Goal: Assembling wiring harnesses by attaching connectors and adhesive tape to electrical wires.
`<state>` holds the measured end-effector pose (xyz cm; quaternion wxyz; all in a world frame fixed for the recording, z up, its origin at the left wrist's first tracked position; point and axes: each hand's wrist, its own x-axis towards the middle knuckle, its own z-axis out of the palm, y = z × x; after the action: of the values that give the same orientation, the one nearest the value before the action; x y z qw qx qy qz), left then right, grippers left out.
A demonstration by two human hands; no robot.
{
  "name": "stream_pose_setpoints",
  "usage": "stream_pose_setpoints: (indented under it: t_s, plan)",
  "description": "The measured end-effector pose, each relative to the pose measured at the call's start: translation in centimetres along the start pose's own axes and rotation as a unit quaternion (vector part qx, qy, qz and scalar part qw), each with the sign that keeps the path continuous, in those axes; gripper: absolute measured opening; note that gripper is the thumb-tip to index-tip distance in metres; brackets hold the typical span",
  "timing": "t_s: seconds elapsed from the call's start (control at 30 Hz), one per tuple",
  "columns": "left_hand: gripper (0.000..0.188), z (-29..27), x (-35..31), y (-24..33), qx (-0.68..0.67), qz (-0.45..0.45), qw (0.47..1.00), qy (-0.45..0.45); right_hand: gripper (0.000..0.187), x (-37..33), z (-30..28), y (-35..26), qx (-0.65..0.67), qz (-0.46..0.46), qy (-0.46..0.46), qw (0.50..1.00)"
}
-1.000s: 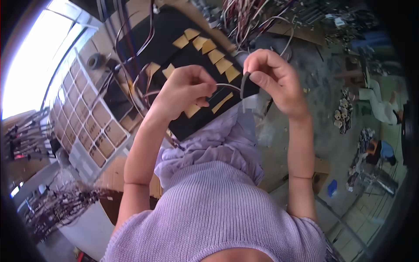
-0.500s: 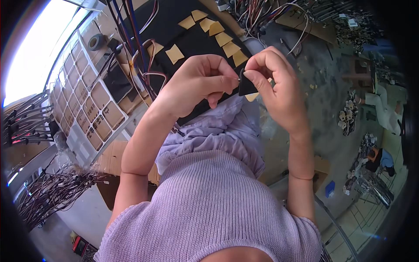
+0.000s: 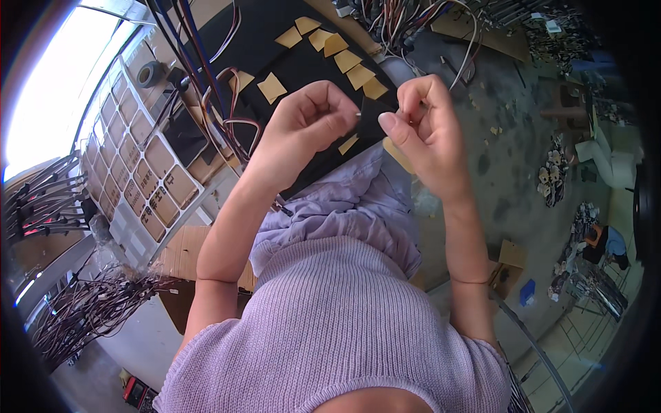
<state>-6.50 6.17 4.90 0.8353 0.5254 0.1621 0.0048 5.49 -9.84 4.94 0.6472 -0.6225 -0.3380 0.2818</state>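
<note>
My left hand [image 3: 313, 118] is pinched above the black board [image 3: 320, 86], with a small pale tip [image 3: 358, 114] showing at thumb and forefinger. What that tip belongs to is hard to make out; a dark shape beside it blends into the board. Facing it, my right hand [image 3: 430, 134] is apart from the left, thumb stretched out and fingers loosely curled, with nothing plain between them. Several yellow paper-like pieces [image 3: 335, 45] lie on the board beyond my hands. Another yellow piece [image 3: 397, 154] is below my right thumb.
Hanging cables [image 3: 196, 51] come down left of the board. Beside them stands a white grid rack [image 3: 141, 148] with cardboard behind it and a tape roll [image 3: 150, 73]. Wire bundles [image 3: 96, 303] hang lower left; more wires [image 3: 413, 24] lie at the far side. Another person [image 3: 609, 244] is at the right.
My hands have drawn apart, and the black piece that was between them no longer shows clearly. My right thumb has parted from its fingers. The view has shifted slightly.
</note>
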Motion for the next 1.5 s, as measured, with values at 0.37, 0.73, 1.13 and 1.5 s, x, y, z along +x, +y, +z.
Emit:
stream_pose_setpoints:
  t_s: [0.37,0.73,1.13,1.5]
  plan:
    - [0.031,2.3,-0.5,-1.8,0.206,0.214,0.948,0.114,0.032,-0.3,-0.2,-1.1,-0.132,-0.05,0.041,0.989]
    - [0.018,0.9,-2.2,1.0,0.119,0.038,0.992,0.007,0.015,-1.7,0.5,-1.8,-0.252,-0.119,-0.005,0.96]
    - [0.031,-0.2,-3.2,-4.4,0.207,-0.041,0.957,-0.198,0.045,-2.3,0.7,-4.4,-0.42,-0.208,-0.182,0.865]
    - [0.034,-1.2,-1.7,0.6,0.062,-0.201,0.957,-0.2,0.009,-0.8,-3.6,-1.7,-0.34,-0.114,-0.028,0.933]
